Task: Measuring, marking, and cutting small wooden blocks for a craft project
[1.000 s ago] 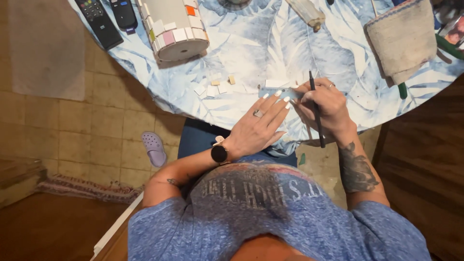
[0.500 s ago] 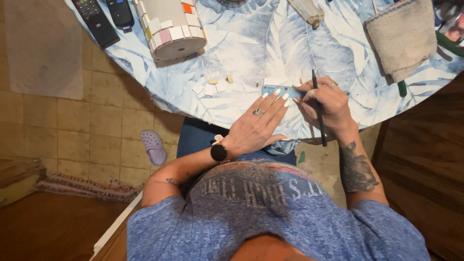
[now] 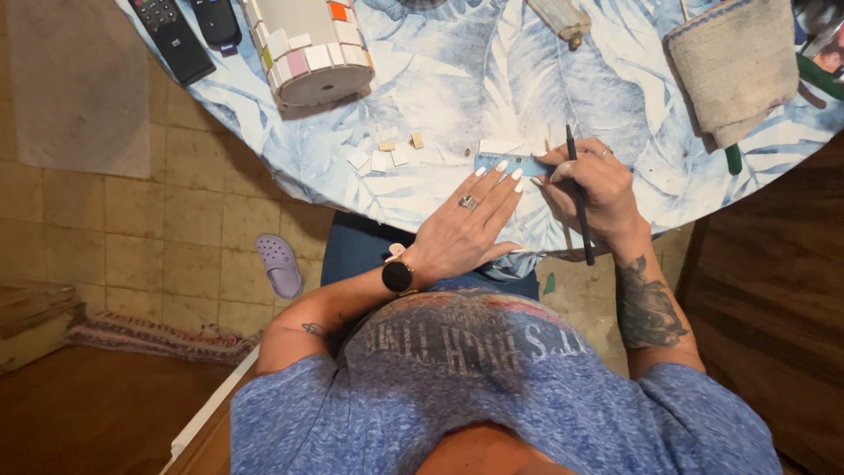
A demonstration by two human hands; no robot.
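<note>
My left hand (image 3: 466,224) lies flat on the round table, fingertips pressing down a small blue ruler (image 3: 510,164) with a white tile piece (image 3: 501,146) just beyond it. My right hand (image 3: 593,189) grips a thin black pen-like tool (image 3: 577,193), its tip at the ruler's right end. Several small white and tan tile bits (image 3: 387,151) lie to the left of the ruler. A cylindrical pot (image 3: 308,44) partly covered in pastel mosaic tiles lies on its side at the far left of the table.
The table has a blue leaf-print cloth (image 3: 457,79). Two remote controls (image 3: 176,35) lie far left, a beige cloth bag (image 3: 738,62) far right. A lilac clog (image 3: 280,264) sits on the tiled floor below.
Both hands have shifted slightly farther onto the table. The left fingers now spread over the blue ruler, and the tool stands more upright against its end.
</note>
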